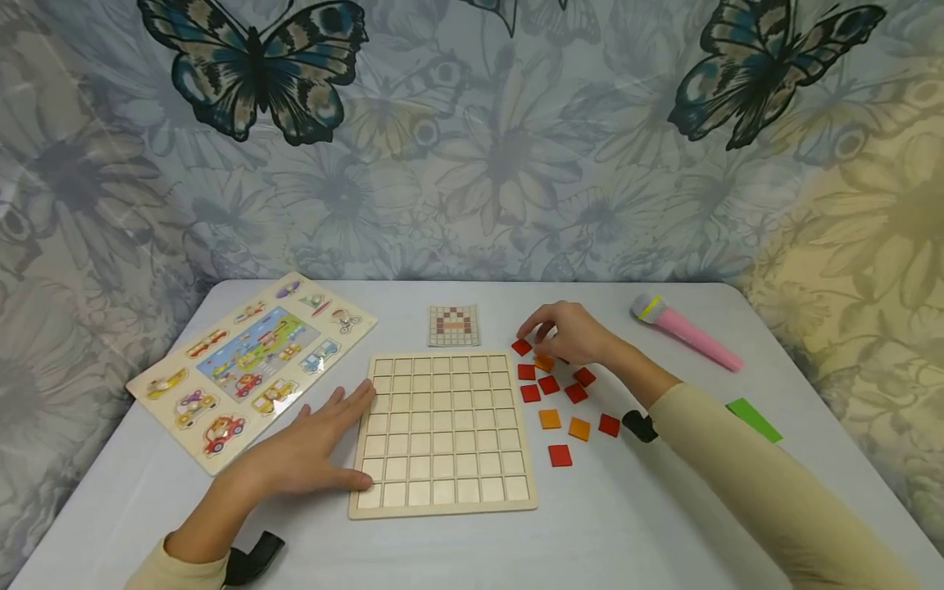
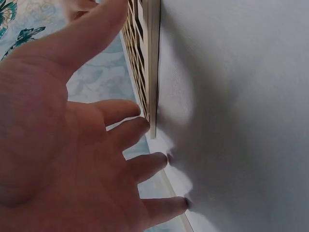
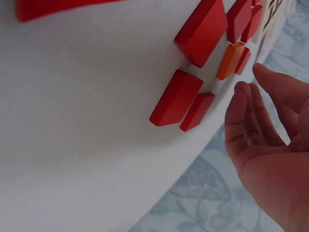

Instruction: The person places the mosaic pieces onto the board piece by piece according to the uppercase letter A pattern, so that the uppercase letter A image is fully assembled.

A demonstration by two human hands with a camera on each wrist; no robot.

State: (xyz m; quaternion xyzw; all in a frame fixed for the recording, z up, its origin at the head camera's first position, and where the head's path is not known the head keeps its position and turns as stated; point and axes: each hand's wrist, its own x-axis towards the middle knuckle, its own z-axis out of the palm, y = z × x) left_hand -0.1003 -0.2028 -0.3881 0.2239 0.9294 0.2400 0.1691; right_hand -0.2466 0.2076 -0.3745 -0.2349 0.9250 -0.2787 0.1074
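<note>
A wooden grid board [image 1: 442, 515] with bare square cells lies on the white table. My left hand [image 1: 306, 449] is spread at its left side, thumb and fingertips touching the board's edge; the left wrist view shows the palm [image 2: 72, 159] facing the board's side. Beyond the board's right edge, my right hand [image 1: 571, 332] reaches down over scattered tiles. Its fingertips are at a red tile [image 1: 522, 347], close to an orange tile [image 1: 544, 364]. In the right wrist view the fingers [image 3: 236, 116] are loosely bent, and no tile shows between them and the thumb.
Several more red tiles [image 1: 560, 456] and orange tiles [image 1: 578, 428] lie right of the board. Behind it is a small pattern card [image 1: 453, 326]. A vehicle picture puzzle [image 1: 254, 360] lies at left. A pink toy microphone [image 1: 693, 334] and a green piece [image 1: 754, 419] are at right.
</note>
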